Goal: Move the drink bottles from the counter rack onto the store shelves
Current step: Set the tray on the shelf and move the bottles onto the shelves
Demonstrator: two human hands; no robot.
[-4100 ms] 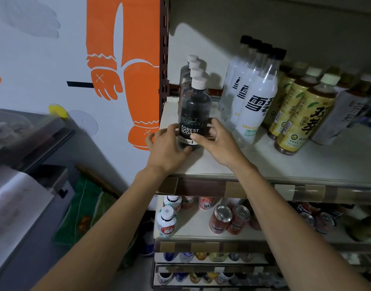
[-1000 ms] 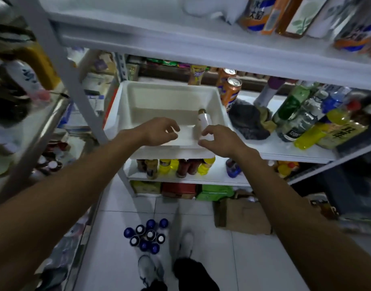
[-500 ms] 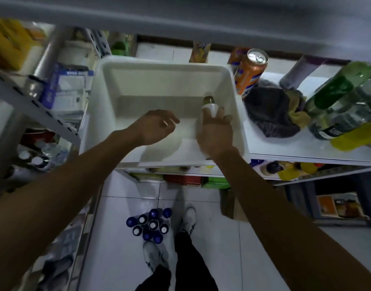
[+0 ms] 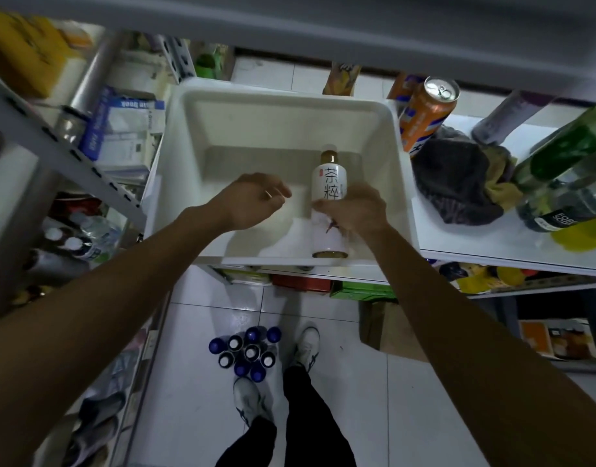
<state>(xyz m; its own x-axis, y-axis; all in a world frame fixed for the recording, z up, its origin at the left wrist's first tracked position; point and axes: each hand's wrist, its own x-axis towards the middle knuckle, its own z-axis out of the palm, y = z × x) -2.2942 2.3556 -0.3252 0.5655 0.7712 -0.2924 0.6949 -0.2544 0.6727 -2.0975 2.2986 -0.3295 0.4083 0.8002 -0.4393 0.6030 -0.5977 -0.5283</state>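
A dim stockroom with a pale tiled floor (image 4: 195, 315) and metal shelving on both sides. On the shelf (image 4: 492, 244) ahead sits a white plastic bin (image 4: 279, 96), with an orange can (image 4: 428, 112) and a dark cloth (image 4: 455, 183) just beside its right wall. A cluster of blue-capped bottles (image 4: 247, 352) stands on the floor by the person's shoes.

The only bottle (image 4: 329, 183) in the bin is at its right front, cap pointing away and base towards the near rim. I cannot tell whether the base rests on the bin or hangs clear of it. The right hand (image 4: 355, 210) wraps its fingers round the bottle's middle, below the printed characters. The left hand (image 4: 253, 203) hovers over the bin's floor just beside it, fingers loosely curled, holding nothing.

The bottle looks like a rigid plastic drink bottle with a smooth white sleeve and a brown cap. If it is full, it probably has modest weight and can be managed in one hand. The sleeve may be slick, so a full wrap round the straight body is likely safer than a pinch at the narrow neck. The walls should take a firm squeeze without giving much, and a knock against the rim would probably do it little harm.
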